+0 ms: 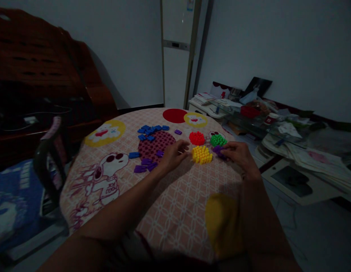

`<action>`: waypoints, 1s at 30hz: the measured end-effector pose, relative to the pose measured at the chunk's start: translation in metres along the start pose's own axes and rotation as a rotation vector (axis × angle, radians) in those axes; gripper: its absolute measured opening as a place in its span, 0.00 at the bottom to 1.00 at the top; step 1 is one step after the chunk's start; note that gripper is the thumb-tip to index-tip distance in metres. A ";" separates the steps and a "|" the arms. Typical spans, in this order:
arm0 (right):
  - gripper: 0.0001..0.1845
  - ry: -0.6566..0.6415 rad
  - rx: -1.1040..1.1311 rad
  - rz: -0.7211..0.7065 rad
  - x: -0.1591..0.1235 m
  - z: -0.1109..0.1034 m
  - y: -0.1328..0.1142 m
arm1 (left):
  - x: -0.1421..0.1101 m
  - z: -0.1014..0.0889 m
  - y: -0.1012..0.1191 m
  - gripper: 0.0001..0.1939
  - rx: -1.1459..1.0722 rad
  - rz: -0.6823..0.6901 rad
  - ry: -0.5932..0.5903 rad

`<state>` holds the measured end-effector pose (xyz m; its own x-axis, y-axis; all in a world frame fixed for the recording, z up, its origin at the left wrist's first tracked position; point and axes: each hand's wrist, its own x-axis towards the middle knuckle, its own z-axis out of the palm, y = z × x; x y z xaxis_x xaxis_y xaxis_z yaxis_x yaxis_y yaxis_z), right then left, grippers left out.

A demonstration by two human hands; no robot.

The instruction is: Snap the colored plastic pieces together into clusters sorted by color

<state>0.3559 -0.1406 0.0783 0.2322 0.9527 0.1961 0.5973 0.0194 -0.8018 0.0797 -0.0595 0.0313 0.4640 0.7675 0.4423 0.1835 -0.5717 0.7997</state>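
My right hand (237, 155) pinches a purple plastic piece (219, 151) at the right of the table, just in front of a green knobby cluster (218, 140). A yellow knobby cluster (202, 155) lies between my hands, with a red one (197, 138) behind it. My left hand (174, 154) hovers left of the yellow cluster, its fingers curved and apart with nothing visible in them. Several loose purple pieces (146, 162) lie left of that hand, partly behind it. Farther back are several blue plastic pieces (150, 130). One small purple piece (178, 132) lies apart.
A patterned cloth covers the round table (175, 204). To the left stands a chair (48, 166) with a blue seat, and behind it a wooden bench (45, 64). A cluttered glass-topped cabinet (294, 166) runs along the right wall. A tall white unit (177, 71) stands beyond the table.
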 end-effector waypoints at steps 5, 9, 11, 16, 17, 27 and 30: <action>0.04 0.074 -0.337 0.046 0.005 -0.016 0.031 | 0.008 -0.022 -0.021 0.15 -0.018 -0.082 0.093; 0.05 0.020 -0.430 0.091 0.007 -0.008 0.041 | 0.008 -0.028 -0.025 0.16 -0.020 -0.125 0.107; 0.06 0.006 -0.470 0.087 0.009 -0.005 0.043 | 0.009 -0.032 -0.024 0.16 0.014 -0.135 0.119; 0.05 -0.006 -0.605 0.049 0.013 -0.003 0.049 | 0.013 -0.058 -0.024 0.15 0.170 -0.172 0.187; 0.05 0.004 -0.632 0.040 0.013 -0.003 0.050 | 0.013 -0.066 -0.026 0.15 0.212 -0.191 0.216; 0.14 0.291 -0.487 -0.009 0.014 -0.013 0.045 | -0.010 -0.167 -0.075 0.10 0.791 -0.516 0.222; 0.15 0.338 -0.458 -0.058 0.015 -0.013 0.045 | -0.016 -0.180 -0.077 0.09 0.760 -0.566 -0.002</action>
<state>0.3962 -0.1293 0.0527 0.3769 0.8027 0.4622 0.8704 -0.1363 -0.4730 -0.0982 0.0243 0.0357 0.1344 0.9886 0.0681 0.8966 -0.1505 0.4164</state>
